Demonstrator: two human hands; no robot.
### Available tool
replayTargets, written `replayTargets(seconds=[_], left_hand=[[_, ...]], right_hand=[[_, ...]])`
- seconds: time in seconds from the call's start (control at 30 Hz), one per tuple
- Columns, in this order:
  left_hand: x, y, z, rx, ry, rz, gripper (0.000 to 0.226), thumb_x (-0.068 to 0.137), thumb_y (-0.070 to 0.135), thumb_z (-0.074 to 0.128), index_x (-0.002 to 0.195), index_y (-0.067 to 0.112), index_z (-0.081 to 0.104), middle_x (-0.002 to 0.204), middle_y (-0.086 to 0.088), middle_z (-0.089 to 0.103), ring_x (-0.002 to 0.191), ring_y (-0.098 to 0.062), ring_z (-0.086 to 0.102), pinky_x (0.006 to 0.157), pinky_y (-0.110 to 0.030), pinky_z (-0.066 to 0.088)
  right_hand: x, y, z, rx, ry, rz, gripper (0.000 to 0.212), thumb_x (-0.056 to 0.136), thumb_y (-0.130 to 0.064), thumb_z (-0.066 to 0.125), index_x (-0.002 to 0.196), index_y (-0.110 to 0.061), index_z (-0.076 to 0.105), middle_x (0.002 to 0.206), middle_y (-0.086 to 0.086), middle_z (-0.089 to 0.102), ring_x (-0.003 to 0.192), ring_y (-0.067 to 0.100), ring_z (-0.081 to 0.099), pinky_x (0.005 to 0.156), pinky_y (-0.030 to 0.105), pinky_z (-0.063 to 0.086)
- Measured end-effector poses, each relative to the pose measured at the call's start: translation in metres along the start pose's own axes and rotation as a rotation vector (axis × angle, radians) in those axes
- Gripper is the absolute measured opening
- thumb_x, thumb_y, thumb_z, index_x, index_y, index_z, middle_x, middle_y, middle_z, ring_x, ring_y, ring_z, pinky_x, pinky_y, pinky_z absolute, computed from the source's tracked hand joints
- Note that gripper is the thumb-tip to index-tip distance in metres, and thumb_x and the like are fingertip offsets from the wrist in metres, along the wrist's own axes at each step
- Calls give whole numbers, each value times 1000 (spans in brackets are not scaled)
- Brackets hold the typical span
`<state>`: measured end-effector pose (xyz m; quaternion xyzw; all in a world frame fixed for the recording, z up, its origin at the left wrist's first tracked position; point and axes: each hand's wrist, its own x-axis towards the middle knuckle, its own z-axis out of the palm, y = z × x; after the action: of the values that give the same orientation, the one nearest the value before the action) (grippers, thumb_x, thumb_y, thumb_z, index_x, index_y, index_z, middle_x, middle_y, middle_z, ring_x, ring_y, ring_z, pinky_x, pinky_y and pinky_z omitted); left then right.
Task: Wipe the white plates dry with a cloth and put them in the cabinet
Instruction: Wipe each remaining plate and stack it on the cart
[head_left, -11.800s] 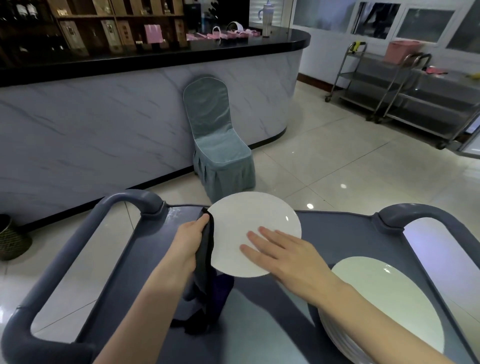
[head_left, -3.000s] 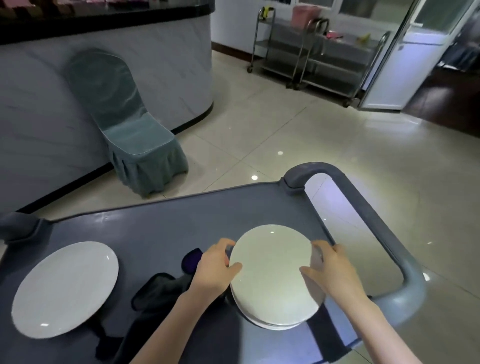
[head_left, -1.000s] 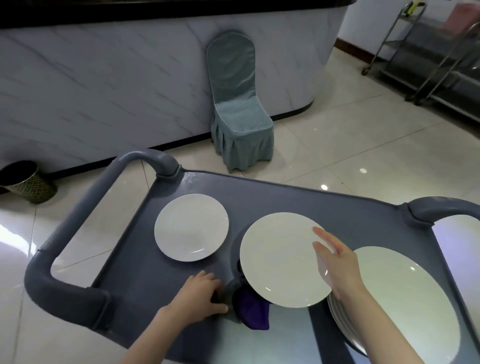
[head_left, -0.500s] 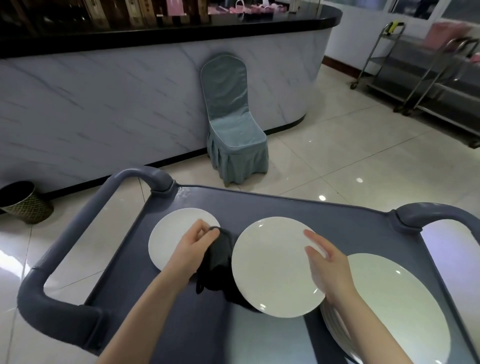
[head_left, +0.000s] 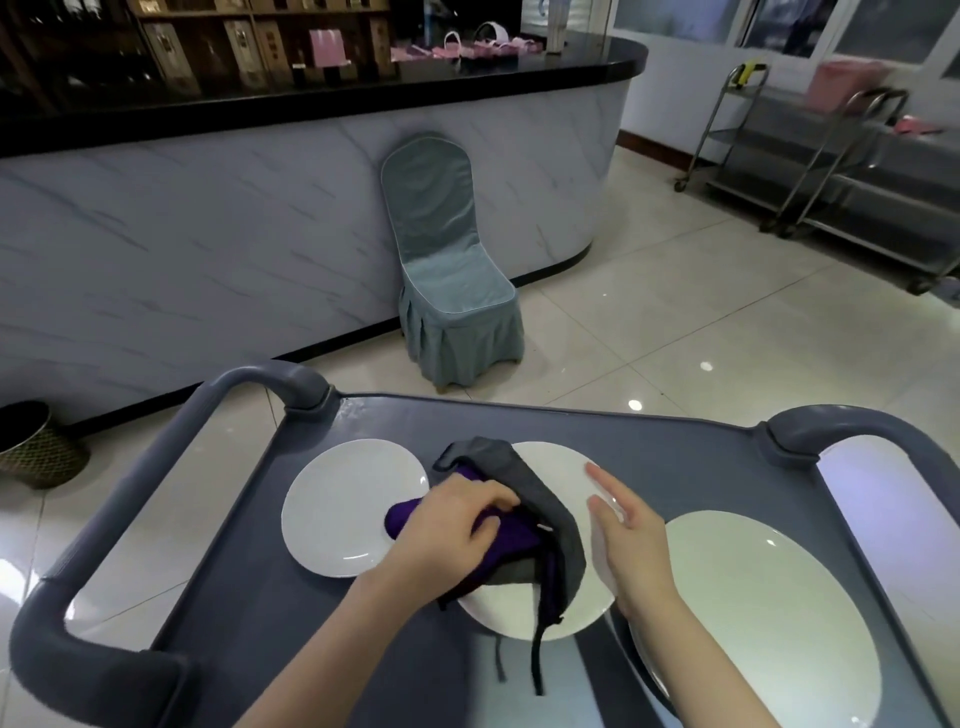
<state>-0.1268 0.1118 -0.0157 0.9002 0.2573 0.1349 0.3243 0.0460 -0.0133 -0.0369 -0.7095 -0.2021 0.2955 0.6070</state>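
Middle plate (head_left: 566, 478), glazed, rigid and likely slick and breakable, lies on the grey cart (head_left: 675, 447) between a wiped plate (head_left: 337, 504) and a stack (head_left: 769, 603), best held by its rim; left hand (head_left: 447, 540) closed on the soft cloth (head_left: 524, 488), right hand (head_left: 628, 545) open at the rim; glossy tiled floor (head_left: 675, 332).

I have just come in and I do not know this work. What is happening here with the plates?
A person is drying white plates on a grey cart. The left hand presses a dark grey and purple cloth onto the middle plate, while the right hand, fingers open, steadies that plate's right edge. A single plate lies to the left, and a stack of plates waits on the right. No cabinet is in view.
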Motion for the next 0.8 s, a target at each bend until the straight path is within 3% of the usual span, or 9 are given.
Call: replayTargets(seconds=[0.13,0.27,0.33,0.43,0.5,0.57,0.63,0.7,0.8], left_hand=[[-18,-10,24,332,-23,21,63,92,49,50,150,28,40,159,9,29,152,-17,12,124,-41,9],[-39,3,49,395,-136,38,67,91,58,25,154,37,27,163,12,19,152,-16,8,122,-34,-6],[-40,7,49,310,-136,128,58,94,53,26,149,40,36,157,15,33,144,-11,23,120,-29,7],[-27,6,35,60,25,215,34,93,28,50,125,30,63,128,16,60,118,-8,48,105,-32,36],[-18,1,32,15,225,146,25,88,14,64,113,17,66,115,10,61,106,-12,54,95,-36,44],[-11,4,36,5,257,-5,36,87,25,67,120,12,63,126,3,56,114,-17,53,102,-40,42],[-3,9,49,127,114,-98,66,90,47,50,148,17,41,159,-2,28,146,-25,26,119,-49,21],[7,10,55,331,-45,-75,72,94,55,29,158,30,5,163,14,-19,150,-15,-20,119,-55,-3],[18,14,47,303,-174,99,71,98,46,36,157,33,-1,157,24,-28,144,-5,-33,118,-53,-13]], right_hand=[[1,3,-4,60,26,57,38,103,-8,48,117,-34,71,107,-31,70,109,-13,59,103,19,38],[2,1,-5,64,86,50,40,104,-9,45,116,-40,67,106,-34,68,101,-20,57,90,5,37],[0,2,-7,50,91,54,41,104,-10,43,125,-40,63,122,-31,59,117,-10,52,99,12,35],[-3,1,-7,28,96,46,52,103,-11,45,145,-41,44,139,-30,41,128,-3,38,101,19,30],[-4,-3,-3,35,113,50,53,102,-13,47,147,-42,41,141,-28,39,126,-3,36,98,20,29],[-5,-7,3,64,130,51,42,102,-15,49,135,-40,53,133,-25,51,124,2,45,96,20,33],[-7,-10,11,95,138,62,33,101,-17,49,119,-41,63,120,-27,62,119,5,55,92,22,41],[-11,-10,17,97,121,59,31,102,-22,48,117,-41,66,117,-24,67,116,3,59,96,28,47],[-15,-8,18,95,94,44,29,104,-25,46,114,-41,69,112,-23,71,108,-2,64,94,29,50]])
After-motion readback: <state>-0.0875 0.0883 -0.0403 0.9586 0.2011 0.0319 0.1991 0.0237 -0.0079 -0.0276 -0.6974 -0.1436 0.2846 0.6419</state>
